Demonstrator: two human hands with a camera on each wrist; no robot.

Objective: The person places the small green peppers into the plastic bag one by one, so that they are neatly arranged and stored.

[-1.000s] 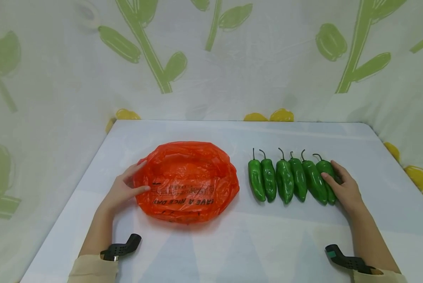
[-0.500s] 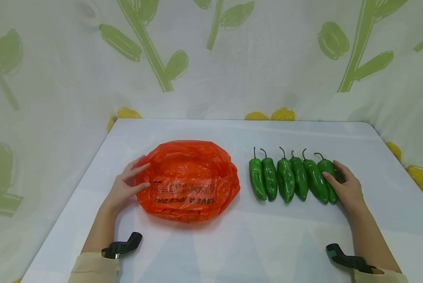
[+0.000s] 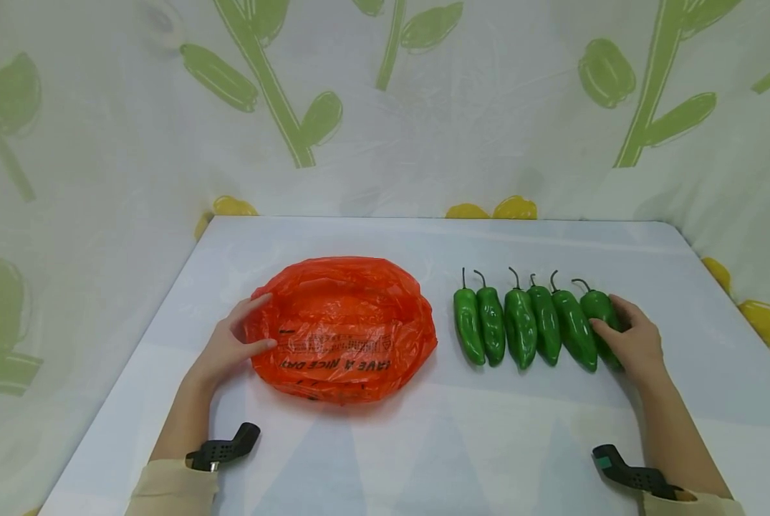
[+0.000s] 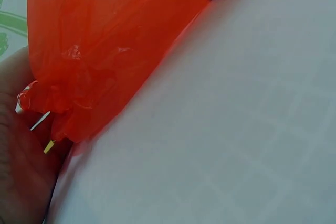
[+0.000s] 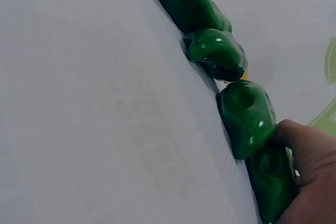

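Green chili pepper [image 3: 594, 307], right side of frame | right hand [image 3: 636, 344] pinches it; its bottom just swung right from the next pepper [image 3: 574, 331], so it's less squished | left hand [image 3: 226, 347] touches red plastic bag [image 3: 341, 337], left of middle; can't tell if gripping

With our right hand [image 5: 312, 177] we hold the end pepper [image 5: 270, 179], its upper edge beside our thumb [image 5: 298, 134]. Three more green peppers [image 5: 247, 121] run up and leftward from the end pepper in a row, the nearest just beside it. We see white table [image 5: 105, 108] to its left, and beyond its upper right a pale backdrop [image 5: 283, 35] with green print [image 5: 331, 72].
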